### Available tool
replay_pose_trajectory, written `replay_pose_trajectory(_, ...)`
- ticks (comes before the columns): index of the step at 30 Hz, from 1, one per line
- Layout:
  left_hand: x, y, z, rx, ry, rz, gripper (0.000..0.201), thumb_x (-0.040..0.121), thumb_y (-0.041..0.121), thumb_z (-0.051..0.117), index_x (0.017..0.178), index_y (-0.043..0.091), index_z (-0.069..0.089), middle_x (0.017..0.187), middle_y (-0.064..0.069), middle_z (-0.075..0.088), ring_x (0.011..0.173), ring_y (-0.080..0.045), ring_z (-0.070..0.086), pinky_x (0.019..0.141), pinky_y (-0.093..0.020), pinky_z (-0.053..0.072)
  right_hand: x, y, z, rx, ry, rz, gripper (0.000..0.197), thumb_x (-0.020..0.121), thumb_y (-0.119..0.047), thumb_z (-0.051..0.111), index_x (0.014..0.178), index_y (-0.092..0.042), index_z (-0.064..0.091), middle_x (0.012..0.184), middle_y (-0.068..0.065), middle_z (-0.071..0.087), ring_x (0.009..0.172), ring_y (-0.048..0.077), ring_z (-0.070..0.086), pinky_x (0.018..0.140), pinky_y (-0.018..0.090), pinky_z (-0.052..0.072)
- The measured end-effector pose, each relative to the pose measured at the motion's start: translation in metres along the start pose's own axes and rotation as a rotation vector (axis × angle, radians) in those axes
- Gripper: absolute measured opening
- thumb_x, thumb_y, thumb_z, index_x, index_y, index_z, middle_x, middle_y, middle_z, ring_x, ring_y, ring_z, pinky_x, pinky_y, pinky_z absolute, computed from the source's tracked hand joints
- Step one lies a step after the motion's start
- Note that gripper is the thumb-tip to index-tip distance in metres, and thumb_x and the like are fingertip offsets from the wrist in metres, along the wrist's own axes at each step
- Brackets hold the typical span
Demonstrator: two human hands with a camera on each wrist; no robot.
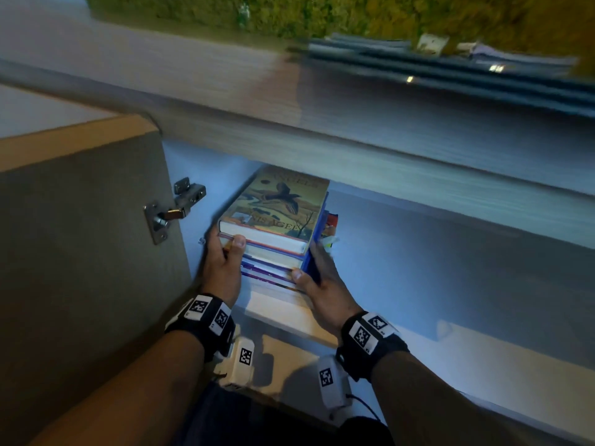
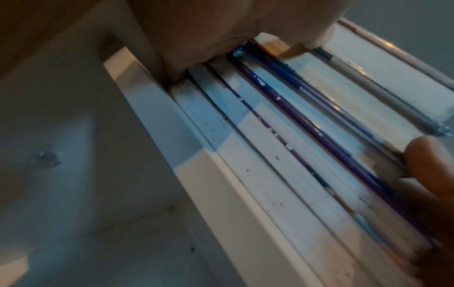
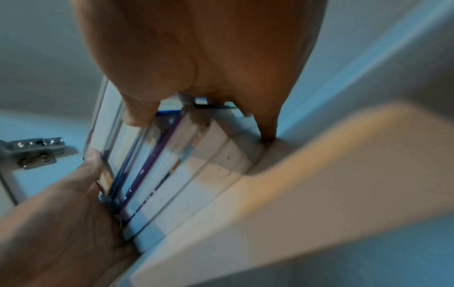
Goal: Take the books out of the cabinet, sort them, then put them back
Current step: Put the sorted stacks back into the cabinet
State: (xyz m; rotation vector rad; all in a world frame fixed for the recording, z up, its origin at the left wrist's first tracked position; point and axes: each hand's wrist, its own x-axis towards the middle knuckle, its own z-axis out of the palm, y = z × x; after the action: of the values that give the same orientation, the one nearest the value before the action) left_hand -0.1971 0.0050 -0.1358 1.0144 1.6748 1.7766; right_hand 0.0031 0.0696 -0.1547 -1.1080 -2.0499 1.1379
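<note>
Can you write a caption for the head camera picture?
Both hands, left and right, grip a stack of books inside the open cabinet.

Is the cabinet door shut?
No, the cabinet door stands open at the left, its hinge exposed beside the stack of books.

Close in on the stack of books (image 2: 282, 155), page edges and purple-blue covers running diagonally. The left hand (image 2: 221, 29) grips its far end, and a thumb (image 2: 427, 155) presses at the right edge.
</note>
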Motion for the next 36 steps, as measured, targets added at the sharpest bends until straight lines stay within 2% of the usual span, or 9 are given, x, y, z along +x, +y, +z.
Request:
replay_pose_trajectory(4,-0.011,0.032,-0.003,0.132,0.024,-0.123,0.050,0.101,0.029,0.054,0.148,0.024,0.037,0.126,0.004,0.053,0.108,-0.014,0.056,0.082,-0.012,0.043,-0.022,-0.030,-0.006,0.113,0.004,0.146,0.071,0.088,-0.056,0.063,0.152,-0.030,0.045,0.147,-0.005,0.054,0.131,0.011,0.053,0.113,0.034,0.041)
replay_pose_trajectory(8,-0.025,0.081,-0.020,0.238,-0.187,-0.285,0.043,0.092,0.015,0.069,0.132,0.014,0.053,0.115,-0.003,0.058,0.115,-0.028,0.059,0.091,-0.031,0.042,-0.076,-0.095,-0.013,0.252,0.032,0.235,0.034,0.097,-0.025,0.068,0.120,0.000,0.070,0.093,-0.005,0.066,0.076,-0.008,0.060,0.079,0.020,0.048)
replay_pose_trajectory(14,-0.069,0.230,-0.066,0.046,-0.739,-0.502,0.050,0.056,0.041,0.083,0.095,0.012,0.073,0.092,-0.003,0.070,0.097,-0.027,0.061,0.081,-0.031,0.046,-0.155,-0.289,-0.087,0.107,-0.168,0.178,0.019,0.101,-0.018,0.064,0.114,-0.007,0.073,0.090,-0.010,0.070,0.068,-0.009,0.058,0.068,0.010,0.047)
replay_pose_trajectory(18,-0.063,0.358,-0.087,0.115,-0.829,-0.305,0.029,0.073,0.026,0.067,0.093,0.005,0.071,0.083,-0.003,0.074,0.079,-0.011,0.067,0.075,-0.028,0.048,-0.187,-0.393,-0.144,0.154,-0.141,0.111,0.019,0.100,-0.017,0.066,0.115,-0.009,0.073,0.105,0.002,0.074,0.091,0.002,0.063,0.093,0.034,0.053)
replay_pose_trajectory(20,-0.054,0.405,-0.084,0.162,-0.748,-0.224,0.015,0.090,0.017,0.062,0.090,0.004,0.070,0.078,-0.009,0.073,0.073,-0.016,0.067,0.071,-0.030,0.049,-0.191,-0.427,-0.172,0.203,-0.104,0.074,0.020,0.100,-0.009,0.063,0.119,-0.006,0.070,0.104,0.004,0.072,0.095,0.007,0.064,0.091,0.030,0.054)
replay_pose_trajectory(26,-0.016,0.460,-0.023,0.691,-0.776,-0.052,0.041,0.098,0.044,0.054,0.128,0.015,0.055,0.123,-0.009,0.064,0.109,-0.030,0.062,0.084,-0.035,0.048,-0.174,-0.409,-0.253,-0.139,0.377,0.418,0.040,0.093,-0.051,0.065,0.121,-0.023,0.068,0.118,0.009,0.074,0.104,0.025,0.069,0.085,0.030,0.051)
replay_pose_trajectory(31,-0.014,0.440,0.005,0.858,-0.835,-0.199,0.053,0.093,0.060,0.049,0.114,0.013,0.057,0.106,-0.013,0.066,0.084,-0.025,0.058,0.071,-0.031,0.041,-0.174,-0.360,-0.265,-0.319,0.239,0.806,0.058,0.099,-0.056,0.049,0.132,-0.008,0.051,0.121,0.015,0.064,0.109,0.030,0.064,0.093,0.035,0.048)
replay_pose_trajectory(34,-0.008,0.427,0.005,0.637,-0.725,-0.440,0.064,0.078,0.069,0.059,0.066,0.007,0.054,0.056,-0.020,0.048,0.052,-0.023,0.048,0.056,-0.029,0.040,-0.169,-0.341,-0.268,-0.184,0.290,0.827,0.059,0.096,-0.059,0.052,0.125,-0.007,0.052,0.108,0.011,0.064,0.091,0.023,0.061,0.079,0.029,0.048)
replay_pose_trajectory(36,-0.005,0.431,0.009,0.519,-0.722,-0.558,0.054,0.086,0.058,0.063,0.065,0.009,0.056,0.052,-0.009,0.049,0.049,-0.024,0.049,0.053,-0.030,0.042,-0.164,-0.337,-0.277,-0.005,0.276,0.821,0.059,0.095,-0.057,0.054,0.116,-0.002,0.057,0.097,0.014,0.065,0.079,0.026,0.064,0.058,0.026,0.051)
